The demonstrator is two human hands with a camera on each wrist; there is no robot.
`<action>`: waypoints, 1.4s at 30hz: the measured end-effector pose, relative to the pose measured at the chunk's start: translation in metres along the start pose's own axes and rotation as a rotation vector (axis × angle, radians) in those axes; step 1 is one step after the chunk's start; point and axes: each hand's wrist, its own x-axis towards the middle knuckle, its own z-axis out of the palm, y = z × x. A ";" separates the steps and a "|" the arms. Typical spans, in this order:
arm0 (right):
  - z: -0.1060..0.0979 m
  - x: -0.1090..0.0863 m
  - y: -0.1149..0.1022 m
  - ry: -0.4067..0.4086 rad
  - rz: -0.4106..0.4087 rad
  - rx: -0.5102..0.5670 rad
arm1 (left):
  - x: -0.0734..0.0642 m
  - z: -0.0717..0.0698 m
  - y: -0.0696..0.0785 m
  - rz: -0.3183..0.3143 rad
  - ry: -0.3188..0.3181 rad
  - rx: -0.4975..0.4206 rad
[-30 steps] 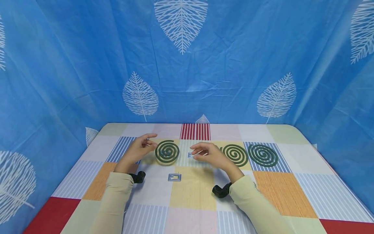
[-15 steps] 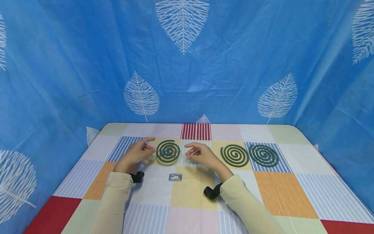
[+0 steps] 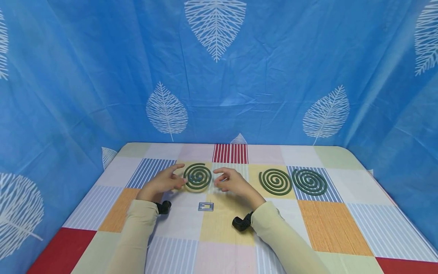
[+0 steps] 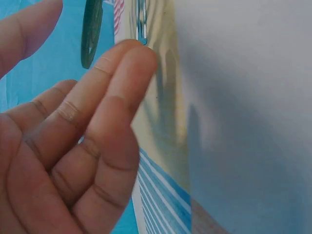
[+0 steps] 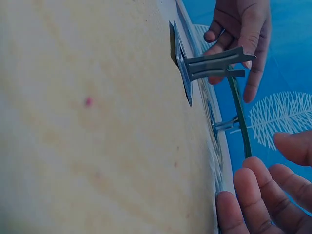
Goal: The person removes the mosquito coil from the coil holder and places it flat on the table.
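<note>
A green mosquito coil point(image 3: 197, 176) lies flat, raised off the tablecloth on a small metal stand point(image 5: 226, 125), which shows under it in the right wrist view. My left hand point(image 3: 164, 181) is at the coil's left side, thumb right at its edge, fingers loosely bent. On the other side is my right hand point(image 3: 234, 182), relaxed, its fingertips close to the coil's right edge. In the right wrist view these fingertips point(image 5: 251, 168) overlap the near end of the coil. Nearer my body a second metal stand point(image 3: 206, 206) rests on the cloth with its prongs up.
To the right, two more green coils lie side by side, one on a yellow patch point(image 3: 275, 182) and one on blue stripes point(image 3: 309, 182). A patchwork cloth point(image 3: 229, 258) covers the table. Blue leaf-patterned sheeting point(image 3: 256, 76) encloses the back and sides.
My right hand has moved left, away from the two right-hand coils and up to the raised coil. The left hand has shifted slightly toward the same coil's edge. The coils stay in place.
</note>
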 end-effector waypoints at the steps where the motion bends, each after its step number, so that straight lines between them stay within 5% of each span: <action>1: 0.001 0.001 0.000 0.002 0.014 0.001 | 0.000 0.000 0.000 0.002 -0.001 -0.006; 14: 0.011 0.016 -0.004 0.028 0.144 -0.054 | 0.003 0.003 -0.001 0.034 -0.017 -0.012; 29: 0.015 0.024 -0.011 0.036 0.177 -0.085 | 0.002 0.002 0.001 0.075 -0.020 -0.076; 42: 0.018 0.024 -0.012 0.071 0.151 -0.072 | 0.003 -0.003 0.003 0.122 0.009 -0.032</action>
